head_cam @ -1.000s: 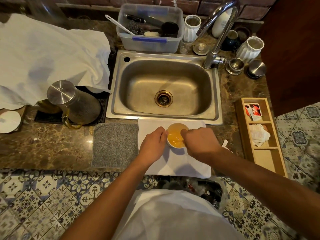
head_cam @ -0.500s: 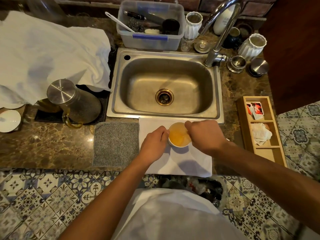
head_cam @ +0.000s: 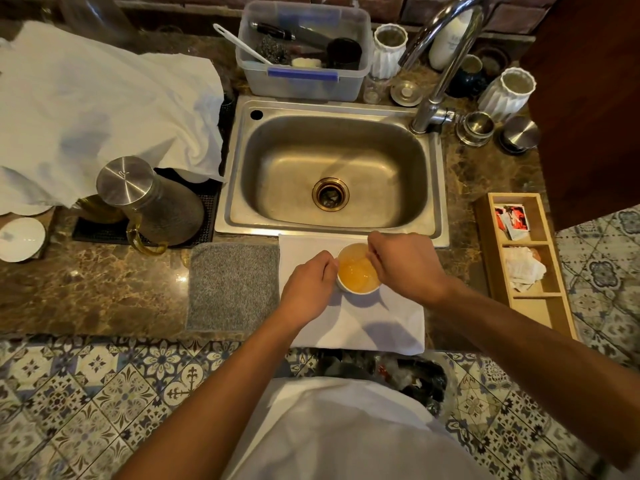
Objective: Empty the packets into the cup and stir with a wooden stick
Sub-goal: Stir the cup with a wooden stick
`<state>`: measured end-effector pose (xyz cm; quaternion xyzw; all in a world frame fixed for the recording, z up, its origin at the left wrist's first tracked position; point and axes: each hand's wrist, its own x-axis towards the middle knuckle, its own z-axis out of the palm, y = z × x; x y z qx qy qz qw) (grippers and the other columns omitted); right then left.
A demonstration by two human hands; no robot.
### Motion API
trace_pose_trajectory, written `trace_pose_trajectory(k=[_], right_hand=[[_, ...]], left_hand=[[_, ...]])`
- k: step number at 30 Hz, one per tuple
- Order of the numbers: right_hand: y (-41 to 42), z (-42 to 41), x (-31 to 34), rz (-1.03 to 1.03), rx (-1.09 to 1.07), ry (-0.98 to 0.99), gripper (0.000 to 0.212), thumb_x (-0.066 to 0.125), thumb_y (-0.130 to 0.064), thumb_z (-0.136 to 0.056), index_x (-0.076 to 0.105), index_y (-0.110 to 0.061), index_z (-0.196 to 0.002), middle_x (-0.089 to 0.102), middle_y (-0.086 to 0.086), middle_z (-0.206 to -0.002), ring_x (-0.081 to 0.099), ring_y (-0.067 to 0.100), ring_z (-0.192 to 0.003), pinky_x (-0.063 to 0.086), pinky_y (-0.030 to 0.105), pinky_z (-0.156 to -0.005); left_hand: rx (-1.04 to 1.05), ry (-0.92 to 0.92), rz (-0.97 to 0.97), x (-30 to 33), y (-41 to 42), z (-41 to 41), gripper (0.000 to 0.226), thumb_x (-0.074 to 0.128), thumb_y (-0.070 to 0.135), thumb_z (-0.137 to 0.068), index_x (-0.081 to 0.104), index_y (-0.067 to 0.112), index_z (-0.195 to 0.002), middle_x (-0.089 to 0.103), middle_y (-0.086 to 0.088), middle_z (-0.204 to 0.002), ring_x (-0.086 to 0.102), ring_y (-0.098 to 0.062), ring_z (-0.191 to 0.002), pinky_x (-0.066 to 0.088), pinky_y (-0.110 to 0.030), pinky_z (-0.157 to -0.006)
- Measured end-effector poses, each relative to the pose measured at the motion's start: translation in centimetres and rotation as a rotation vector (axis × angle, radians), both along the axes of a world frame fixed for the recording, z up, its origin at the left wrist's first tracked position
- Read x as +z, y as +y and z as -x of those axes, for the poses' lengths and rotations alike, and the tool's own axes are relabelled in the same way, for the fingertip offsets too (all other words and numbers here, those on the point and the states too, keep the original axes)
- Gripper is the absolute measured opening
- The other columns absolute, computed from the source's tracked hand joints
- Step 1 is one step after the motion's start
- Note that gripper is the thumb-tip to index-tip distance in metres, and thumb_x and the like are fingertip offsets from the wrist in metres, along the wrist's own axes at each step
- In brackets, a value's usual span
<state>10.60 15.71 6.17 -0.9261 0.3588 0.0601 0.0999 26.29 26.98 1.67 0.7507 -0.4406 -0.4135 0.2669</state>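
A small white cup (head_cam: 344, 288) of orange liquid stands on a white cloth (head_cam: 363, 327) in front of the sink. My left hand (head_cam: 308, 289) wraps the cup's left side and holds it. My right hand (head_cam: 405, 265) hovers over the cup's right rim, with its fingers pinched on a thin wooden stick that dips into the liquid and is mostly hidden by them. The liquid's surface shows swirls. Red packets (head_cam: 512, 218) and crumpled white packets (head_cam: 523, 268) lie in a wooden tray (head_cam: 540, 306) at the right.
The steel sink (head_cam: 332, 105) and its tap (head_cam: 440, 64) lie just beyond the cup. A grey mat (head_cam: 232, 285) adjoins the cloth on the left, with a metal jug (head_cam: 152, 199) further left. At the back are a plastic tub (head_cam: 301, 81) and white ribbed cups (head_cam: 388, 50).
My right hand has shifted from the cup's near right side toward its far right rim, circling over it. My left hand stays on the cup.
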Motion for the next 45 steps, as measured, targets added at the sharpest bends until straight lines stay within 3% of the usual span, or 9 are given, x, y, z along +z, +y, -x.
trace_pose_trajectory(k=[8,17,24,27,30,34,37,40,45], right_hand=[[2.3,0.3,0.5,-0.118,0.068,0.142,0.026,0.048,-0.037,-0.101,0.060,-0.019,-0.115,0.072,0.010,-0.100,0.066,0.031,-0.085,0.037,0.031,-0.066],[0.3,-0.6,-0.4,-0.038,-0.072,-0.053,0.024,0.052,-0.038,-0.102,0.064,-0.017,-0.107,0.074,0.007,-0.090,0.067,0.028,-0.073,0.053,0.033,-0.064],[1.8,1.5,0.5,-0.108,0.070,0.142,0.017,0.049,-0.034,-0.100,0.059,-0.021,-0.105,0.071,0.008,-0.089,0.062,0.028,-0.073,0.044,0.031,-0.060],[2.5,0.7,0.2,-0.153,0.063,0.084,0.020,0.048,-0.035,-0.101,0.060,-0.020,-0.101,0.069,0.008,-0.087,0.056,0.027,-0.070,0.032,0.031,-0.059],[2.0,-0.3,-0.4,-0.140,0.086,-0.028,0.016,0.054,-0.033,-0.098,0.062,-0.019,-0.097,0.070,0.008,-0.084,0.063,0.031,-0.072,0.035,0.031,-0.060],[0.0,-0.1,-0.6,-0.088,0.046,-0.107,0.019,0.056,-0.036,-0.100,0.063,-0.019,-0.095,0.073,0.005,-0.081,0.062,0.025,-0.065,0.034,0.027,-0.058],[-0.6,0.9,0.3,-0.041,0.108,-0.027,0.017,0.056,-0.035,-0.100,0.062,-0.019,-0.096,0.073,0.005,-0.084,0.057,0.023,-0.064,0.034,0.025,-0.053],[0.2,1.5,0.9,-0.065,0.222,0.138,0.019,0.049,-0.036,-0.102,0.058,-0.019,-0.107,0.071,0.007,-0.090,0.061,0.028,-0.072,0.045,0.033,-0.062],[1.6,0.3,0.1,-0.093,0.222,0.081,0.024,0.047,-0.038,-0.103,0.058,-0.019,-0.113,0.073,0.009,-0.100,0.065,0.031,-0.081,0.033,0.031,-0.066]], left_hand=[[0.007,0.031,-0.015,-0.2,-0.2,0.0,0.030,0.040,0.033,-0.106,0.056,0.011,-0.092,0.066,-0.012,-0.082,0.062,-0.032,-0.078,0.051,-0.048,-0.074],[-0.016,0.008,0.002,-0.1,0.0,-0.1,0.029,0.040,0.029,-0.106,0.056,0.009,-0.092,0.066,-0.012,-0.083,0.060,-0.031,-0.078,0.049,-0.047,-0.073],[-0.017,0.020,-0.003,-0.4,-0.2,0.0,0.029,0.039,0.031,-0.106,0.058,0.011,-0.097,0.068,-0.010,-0.088,0.062,-0.030,-0.082,0.051,-0.046,-0.074],[-0.003,0.032,-0.012,-0.5,-0.3,0.0,0.029,0.040,0.032,-0.106,0.057,0.012,-0.095,0.067,-0.010,-0.085,0.062,-0.029,-0.080,0.051,-0.046,-0.074],[-0.006,0.033,-0.004,-0.3,-0.2,0.1,0.026,0.040,0.029,-0.105,0.055,0.013,-0.091,0.066,-0.009,-0.083,0.060,-0.029,-0.078,0.049,-0.044,-0.072],[-0.019,0.017,-0.001,-0.3,-0.1,0.0,0.024,0.040,0.026,-0.106,0.055,0.013,-0.092,0.066,-0.009,-0.085,0.060,-0.029,-0.080,0.048,-0.044,-0.072],[-0.014,0.023,-0.003,-0.3,-0.1,0.0,0.025,0.039,0.028,-0.106,0.056,0.013,-0.096,0.067,-0.010,-0.088,0.062,-0.031,-0.083,0.050,-0.045,-0.074],[-0.011,0.028,0.000,-0.5,-0.2,0.1,0.027,0.038,0.031,-0.106,0.057,0.015,-0.098,0.068,-0.010,-0.089,0.063,-0.030,-0.083,0.052,-0.046,-0.074],[0.003,0.057,0.003,-0.4,-0.4,0.3,0.025,0.040,0.029,-0.106,0.058,0.014,-0.096,0.068,-0.008,-0.086,0.062,-0.027,-0.080,0.051,-0.046,-0.075]])
